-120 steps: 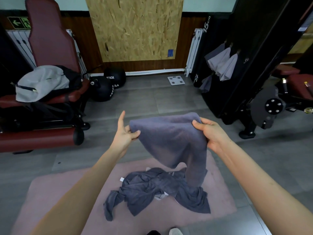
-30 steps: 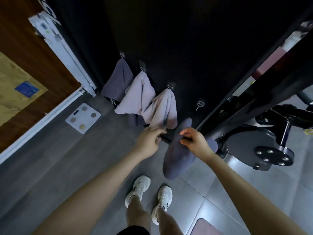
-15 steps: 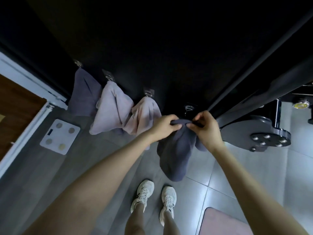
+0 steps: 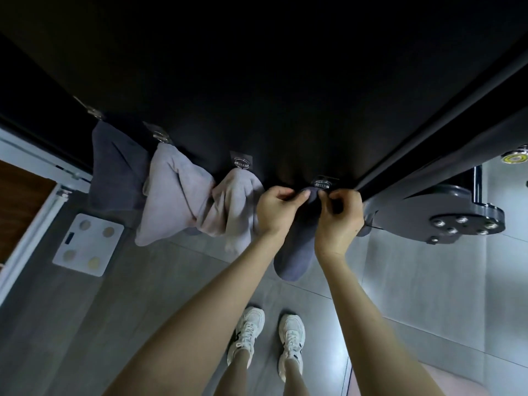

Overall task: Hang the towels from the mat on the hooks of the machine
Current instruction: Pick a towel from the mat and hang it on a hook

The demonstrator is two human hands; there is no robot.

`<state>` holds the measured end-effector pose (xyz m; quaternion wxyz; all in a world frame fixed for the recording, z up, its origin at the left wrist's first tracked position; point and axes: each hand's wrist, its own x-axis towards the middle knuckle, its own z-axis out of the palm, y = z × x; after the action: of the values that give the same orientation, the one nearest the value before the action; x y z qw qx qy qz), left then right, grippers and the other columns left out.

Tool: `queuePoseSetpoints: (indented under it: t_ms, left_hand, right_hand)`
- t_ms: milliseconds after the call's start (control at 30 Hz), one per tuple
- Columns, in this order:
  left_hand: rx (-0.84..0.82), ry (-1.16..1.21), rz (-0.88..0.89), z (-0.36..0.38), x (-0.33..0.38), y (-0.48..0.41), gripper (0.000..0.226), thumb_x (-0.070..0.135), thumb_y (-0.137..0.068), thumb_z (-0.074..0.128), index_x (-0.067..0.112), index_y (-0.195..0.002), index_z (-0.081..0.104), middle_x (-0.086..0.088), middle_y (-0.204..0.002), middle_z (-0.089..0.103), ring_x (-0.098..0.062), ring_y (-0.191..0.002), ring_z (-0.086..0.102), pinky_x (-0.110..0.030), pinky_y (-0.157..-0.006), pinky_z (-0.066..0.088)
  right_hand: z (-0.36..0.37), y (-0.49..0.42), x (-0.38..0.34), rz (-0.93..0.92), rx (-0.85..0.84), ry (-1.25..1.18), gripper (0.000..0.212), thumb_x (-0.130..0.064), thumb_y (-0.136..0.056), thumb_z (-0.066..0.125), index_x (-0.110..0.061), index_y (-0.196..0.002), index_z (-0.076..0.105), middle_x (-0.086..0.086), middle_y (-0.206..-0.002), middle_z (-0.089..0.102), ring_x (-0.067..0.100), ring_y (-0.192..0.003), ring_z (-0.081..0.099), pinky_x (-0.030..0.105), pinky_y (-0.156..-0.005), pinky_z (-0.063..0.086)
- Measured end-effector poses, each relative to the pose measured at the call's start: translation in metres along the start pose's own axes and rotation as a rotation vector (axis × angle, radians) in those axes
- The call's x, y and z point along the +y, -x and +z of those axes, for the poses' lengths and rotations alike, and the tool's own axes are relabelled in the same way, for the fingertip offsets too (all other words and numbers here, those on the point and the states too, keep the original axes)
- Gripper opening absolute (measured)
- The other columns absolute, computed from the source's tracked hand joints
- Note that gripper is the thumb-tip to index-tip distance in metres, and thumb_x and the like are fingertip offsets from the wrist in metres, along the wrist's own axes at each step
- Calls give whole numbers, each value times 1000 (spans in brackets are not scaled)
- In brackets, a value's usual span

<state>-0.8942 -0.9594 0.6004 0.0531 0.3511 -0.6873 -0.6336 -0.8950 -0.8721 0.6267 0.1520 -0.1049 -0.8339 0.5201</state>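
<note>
- We're standing at the black machine point(image 4: 257, 81), looking down at the 4th hook point(image 4: 322, 184), the right-most of a row of metal hooks on its panel.
- We're holding a dark grey towel point(image 4: 294, 252) up to the 4th hook; its bunched top edge is touching the hook or sitting just under it. Can't tell whether it's caught on the hook.
- L hand point(image 4: 275, 210) is just left of the 4th hook, fingers curled, thumb & fingertips pinching the towel's top edge.
- R hand point(image 4: 338, 218) is just below-right of the 4th hook, fingers curled tight, pinching the same edge from the other side.
- The rest of the dark grey towel is hanging straight down from the 4th hook, between our forearms, w/ its low end clear of the floor.
- Left of the 4th hook, a 3rd hook point(image 4: 241, 161) is carrying a pale towel point(image 4: 237, 201), which is hanging just beside the L hand.
- Further left of the 4th hook, a 2nd hook point(image 4: 161, 136) is carrying another pale towel point(image 4: 171, 190), & a 1st hook point(image 4: 94, 112) is carrying a darker towel point(image 4: 114, 167).
- Far left & below the 4th hook, a white scale point(image 4: 88, 244) is lying on the grey tile floor.
- Right of the 4th hook, a dark round plate w/ bolts point(image 4: 445, 215) is sticking out from the machine.
- Well below the 4th hook, our white sneakers point(image 4: 248, 332) are pointing toward the panel.
</note>
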Motion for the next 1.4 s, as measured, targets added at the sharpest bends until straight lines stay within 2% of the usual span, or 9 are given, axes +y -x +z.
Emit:
queuePoseSetpoints:
  t_ms: [100, 200, 433, 533, 633, 800, 1033, 1167, 1400]
  left_hand:
    - [102, -49, 15, 3, 0, 4, 26, 26, -70, 80, 8, -78, 65, -1, -70, 65, -13, -66, 61, -25, -63, 48]
    - [50, 24, -17, 6, 5, 9, 19, 19, -75, 76, 3, -83, 69, -6, -73, 68, -13, -69, 61, -26, -69, 49]
    - [-184, -87, -208, 11, 19, 17, 39, 39, -93, 51, 10, -75, 69, -9, -82, 70, -23, -85, 66, -33, -81, 51]
    - [-313, -96, -266, 7, 22, 14, 42, 49, -90, 51, 13, -97, 71, -4, -101, 70, -20, -101, 62, -31, -94, 46]
    - [-370, -237, -151, 0, 21, 11, 43, 49, -89, 51, 13, -105, 67, 1, -102, 66, -16, -101, 58, -32, -96, 44]
    - [-245, -52, 3, -7, 10, 22, 27, 20, -87, 64, 9, -110, 56, 4, -93, 59, -11, -92, 57, -23, -84, 46]
    - [-273, -143, 18, -3, 6, 18, 24, 28, -86, 65, 10, -103, 66, -1, -91, 68, -16, -92, 63, -29, -83, 49]
    - [-307, -230, 47, -5, 8, 17, 23, 36, -87, 61, 17, -97, 70, 1, -88, 71, -12, -87, 65, -26, -78, 49]
    - [-171, -316, -73, 9, 30, 20, 30, 43, -79, 60, 16, -84, 74, 1, -77, 71, -15, -79, 65, -27, -66, 50]
  right_hand:
    - [3, 2, 4, -4, 38, 84, 16, -15, -82, 69, -4, -75, 59, 7, -77, 58, 3, -69, 49, 8, -64, 35]
    - [8, 5, 12, -47, 119, 356, 20, -38, -83, 61, -19, -82, 69, -3, -82, 66, 21, -72, 58, 30, -60, 41]
    - [18, 10, 9, 29, 109, 622, 27, -35, -90, 53, -19, -83, 73, 5, -94, 64, 32, -83, 53, 28, -73, 13]
    - [10, 11, 9, 31, -91, 542, 36, -31, -97, 40, -13, -97, 71, 13, -106, 57, 35, -94, 49, 37, -81, 31]
    - [-7, 11, 10, 180, -314, 173, 33, -25, -100, 38, -14, -119, 62, 8, -123, 51, 23, -112, 49, 27, -97, 36]
    - [-18, 24, 14, 383, -305, -178, 33, -5, -94, 45, -9, -127, 50, 6, -127, 56, 14, -119, 52, 32, -104, 41]
    - [-14, 14, 11, 341, -507, -74, 34, 6, -90, 41, -1, -121, 53, 6, -114, 51, 13, -104, 50, 24, -94, 40]
    - [-16, 6, 3, 342, -610, 76, 46, -24, -77, 40, -18, -120, 53, 5, -121, 55, 22, -109, 54, 43, -98, 43]
    - [-24, 5, 5, 347, -587, 230, 48, -11, -88, 38, -26, -132, 48, 8, -131, 43, 30, -119, 48, 46, -102, 38]
